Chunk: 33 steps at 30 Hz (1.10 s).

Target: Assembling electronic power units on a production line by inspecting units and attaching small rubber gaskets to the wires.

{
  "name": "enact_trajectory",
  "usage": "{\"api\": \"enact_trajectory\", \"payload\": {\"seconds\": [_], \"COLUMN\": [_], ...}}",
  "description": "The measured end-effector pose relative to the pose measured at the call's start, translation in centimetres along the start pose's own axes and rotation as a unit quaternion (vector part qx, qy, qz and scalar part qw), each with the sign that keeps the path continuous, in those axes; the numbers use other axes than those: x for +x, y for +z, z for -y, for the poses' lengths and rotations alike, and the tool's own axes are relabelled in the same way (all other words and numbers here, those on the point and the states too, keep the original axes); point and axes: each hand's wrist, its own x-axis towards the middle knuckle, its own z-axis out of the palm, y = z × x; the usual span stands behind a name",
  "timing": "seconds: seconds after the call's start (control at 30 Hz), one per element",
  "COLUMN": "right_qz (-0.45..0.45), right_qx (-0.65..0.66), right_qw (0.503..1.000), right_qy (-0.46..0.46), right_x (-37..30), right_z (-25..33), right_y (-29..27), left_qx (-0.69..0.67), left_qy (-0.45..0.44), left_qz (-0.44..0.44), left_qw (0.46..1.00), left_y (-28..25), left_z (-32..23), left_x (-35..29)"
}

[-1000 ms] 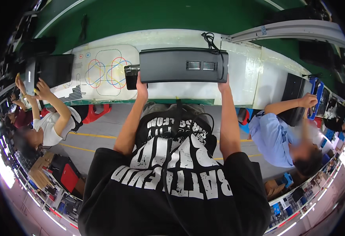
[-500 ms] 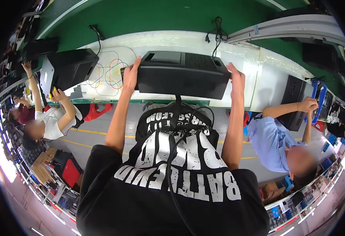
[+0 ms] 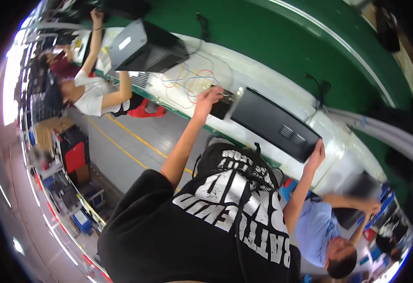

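A long black computer case [image 3: 268, 120] with a patch of vent slots lies at a slant on the white-covered bench. My right hand [image 3: 316, 154] grips its near right corner. Off its left end, my left hand [image 3: 209, 100] is over a small dark tray [image 3: 221, 106] with shiny bits at its far edge. The left fingertips are drawn together there; whether they hold something small cannot be made out.
Left along the bench [image 3: 253, 137], a person in white [image 3: 93, 92] works at another black case [image 3: 147, 47]. A person in blue [image 3: 317, 226] is at the right. A green surface [image 3: 263, 35] with cables runs behind. A red stool [image 3: 146, 109] stands below.
The view has turned, so the bench now slants. The case, held between both hands before, is turned to another face on the bench. My left hand has left it for the small tray.
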Motion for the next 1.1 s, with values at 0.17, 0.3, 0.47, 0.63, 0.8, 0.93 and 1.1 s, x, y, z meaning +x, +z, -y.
{"api": "enact_trajectory", "payload": {"seconds": [0.17,0.3,0.47,0.63,0.8,0.93,1.1], "right_qz": [0.016,0.02,0.014,-0.021,-0.035,0.343,0.45], "right_qx": [-0.001,0.028,0.053,0.01,-0.14,0.209,0.441], "right_qw": [1.0,0.999,0.998,0.998,0.955,0.911,0.557], "right_qy": [-0.01,0.006,0.016,-0.056,-0.258,0.094,0.541], "right_x": [0.2,0.2,0.8,1.8,-5.1,-8.3,-10.7], "right_z": [0.2,0.2,0.2,-0.6,10.1,10.3,13.3], "right_y": [0.5,0.5,0.5,0.5,7.5,18.9,23.6], "left_qx": [-0.367,-0.521,-0.589,-0.625,-0.479,-0.379,0.205], "left_qy": [0.236,0.237,0.263,0.189,0.147,0.176,0.356], "left_qz": [-0.205,-0.218,-0.073,-0.13,-0.144,0.339,-0.162], "left_qw": [0.876,0.791,0.761,0.746,0.853,0.843,0.897], "left_y": [-12.0,-18.8,-21.3,-21.7,-16.4,-13.4,-4.4], "left_z": [-9.6,-14.2,-15.6,-19.2,-25.1,-31.1,-35.7], "left_x": [1.5,4.7,11.1,12.9,5.5,-4.1,-16.3]}}
